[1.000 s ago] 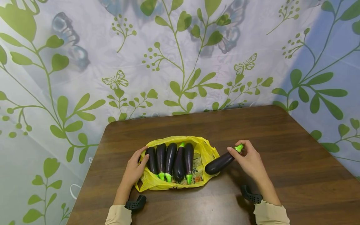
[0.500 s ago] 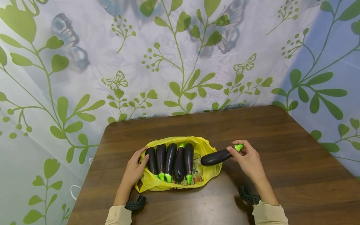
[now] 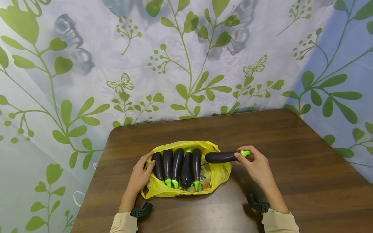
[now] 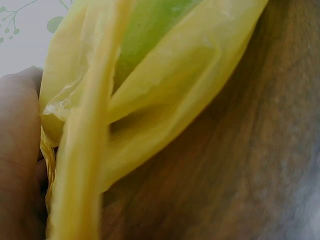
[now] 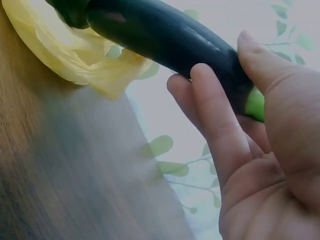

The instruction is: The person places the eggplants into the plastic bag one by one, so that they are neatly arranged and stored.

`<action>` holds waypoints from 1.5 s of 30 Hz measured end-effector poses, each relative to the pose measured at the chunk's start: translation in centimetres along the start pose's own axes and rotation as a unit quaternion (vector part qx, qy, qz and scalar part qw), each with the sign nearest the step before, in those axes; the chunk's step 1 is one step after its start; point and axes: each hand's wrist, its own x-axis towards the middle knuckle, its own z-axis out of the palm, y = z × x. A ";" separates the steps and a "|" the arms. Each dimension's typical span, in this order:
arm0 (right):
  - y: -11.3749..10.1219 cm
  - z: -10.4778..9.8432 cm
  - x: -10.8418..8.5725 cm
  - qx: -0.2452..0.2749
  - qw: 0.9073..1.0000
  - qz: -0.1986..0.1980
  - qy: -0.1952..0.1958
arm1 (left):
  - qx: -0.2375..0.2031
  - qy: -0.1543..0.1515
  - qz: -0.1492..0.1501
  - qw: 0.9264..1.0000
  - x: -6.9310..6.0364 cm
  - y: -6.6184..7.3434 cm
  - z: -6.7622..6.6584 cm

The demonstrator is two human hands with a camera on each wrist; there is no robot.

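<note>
My right hand [image 3: 258, 165] pinches a dark purple eggplant [image 3: 220, 157] near its green stem end. The eggplant lies almost level over the right rim of a yellow plastic bag [image 3: 222, 174], its blunt end pointing left. In the right wrist view, thumb and fingertips press on opposite sides of the eggplant [image 5: 175, 42]. Inside the bag several eggplants [image 3: 177, 165] lie side by side, most with green caps toward the near side. My left hand [image 3: 139, 175] grips the bag's left rim, thumb inside. The left wrist view shows yellow plastic [image 4: 165, 110] hiding most of the fingers.
Printed paper [image 3: 206, 176] shows inside the bag, right of the row. The bag rests on a brown wooden table [image 3: 268, 129]. Behind the table hangs a cloth [image 3: 175, 64] with leaves and butterflies. Both wrists carry black bands [image 3: 257, 204].
My right hand has swung the eggplant's blunt end up and left, from slanting beside the bag to nearly level over its right rim. My left hand stays on the bag.
</note>
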 end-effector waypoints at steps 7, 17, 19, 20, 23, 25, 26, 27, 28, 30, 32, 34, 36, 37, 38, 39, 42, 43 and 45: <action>0.1 0.3 0.0 -0.050 0.998 -0.045 -0.014 | 0.004 -0.001 0.004 1.000 0.0 -0.1 0.0; -0.2 1.8 -0.2 -0.045 0.982 -0.183 0.008 | 0.007 0.000 0.006 1.000 0.0 -0.1 0.0; -0.2 2.1 -0.2 -0.039 0.978 -0.205 0.010 | 0.008 0.001 0.006 1.000 0.0 -0.1 0.0; -0.2 2.2 -0.2 -0.036 0.976 -0.213 0.010 | 0.009 0.001 0.005 1.000 0.0 -0.1 0.0; -0.3 2.4 -0.2 -0.035 0.971 -0.236 0.010 | 0.011 0.000 0.003 1.000 0.0 0.0 -0.1; -0.3 2.5 -0.3 -0.040 0.968 -0.249 0.009 | 0.011 -0.001 0.001 1.000 0.0 0.0 -0.1; -0.3 2.6 -0.3 -0.041 0.966 -0.255 0.006 | 0.011 -0.001 0.001 1.000 0.0 0.0 -0.1; -0.3 2.7 -0.3 -0.043 0.965 -0.260 0.003 | 0.011 -0.002 0.000 1.000 0.0 0.0 -0.1; -0.3 2.7 -0.4 -0.045 0.964 -0.263 -0.002 | 0.011 -0.003 -0.001 1.000 0.0 0.1 -0.1; -0.3 2.8 -0.5 -0.044 0.964 -0.262 -0.017 | 0.011 -0.003 -0.002 1.000 0.0 0.1 -0.1; -0.3 2.9 -0.6 -0.045 0.966 -0.250 -0.040 | 0.011 -0.004 -0.002 1.000 0.0 0.1 -0.1; -0.4 3.1 -0.7 -0.048 0.969 -0.232 -0.065 | 0.011 -0.005 -0.002 1.000 -0.1 0.0 -0.1; -0.5 3.2 -0.8 -0.052 0.972 -0.209 -0.094 | 0.011 -0.005 -0.004 1.000 -0.1 0.0 -0.1; -0.5 3.3 -0.9 -0.053 0.972 -0.200 -0.109 | 0.012 -0.005 -0.004 1.000 -0.1 0.0 -0.1; -0.5 3.4 -0.9 -0.054 0.972 -0.192 -0.122 | 0.012 -0.004 -0.005 1.000 -0.1 0.0 -0.1; -0.5 3.5 -0.9 -0.057 0.972 -0.185 -0.133 | 0.013 -0.004 -0.005 1.000 -0.1 0.0 -0.1; -0.3 3.6 -1.0 -0.062 0.969 -0.173 -0.162 | 0.013 -0.005 -0.006 1.000 0.0 0.0 -0.1; -0.2 3.7 -1.0 -0.061 0.969 -0.172 -0.170 | 0.013 -0.005 -0.006 1.000 0.0 0.0 -0.1; -0.1 3.7 -1.1 -0.055 0.967 -0.169 -0.183 | 0.013 -0.006 -0.005 1.000 0.0 0.1 -0.1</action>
